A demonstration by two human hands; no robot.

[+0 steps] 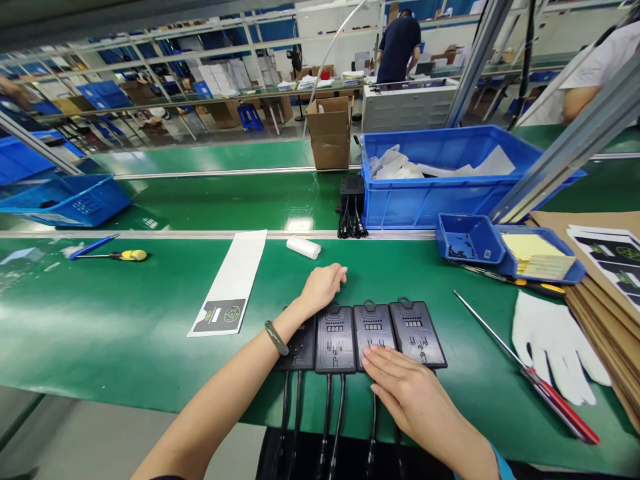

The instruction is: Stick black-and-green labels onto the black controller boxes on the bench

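Note:
Several flat black controller boxes with digit displays lie in a row near the table's front edge, their cables hanging over it. My right hand [403,383] rests with fingers stretched out on the lower part of one black controller [373,323]. To its right lies the rightmost controller [417,333], and to its left another controller [335,340]. My left arm, with a green bangle [277,338], crosses the leftmost controller [303,347]. Beyond the row, my left hand [323,287] is closed with curled fingers; whatever is inside them is hidden. A white roll [303,247] lies just past it.
A printed label strip [227,283] lies left; a yellow screwdriver [133,255] is farther left. On the right are a red-handled screwdriver [560,403], a white glove [555,347], small blue bins [470,240] and cardboard [595,320]. Behind stands a large blue crate [415,200].

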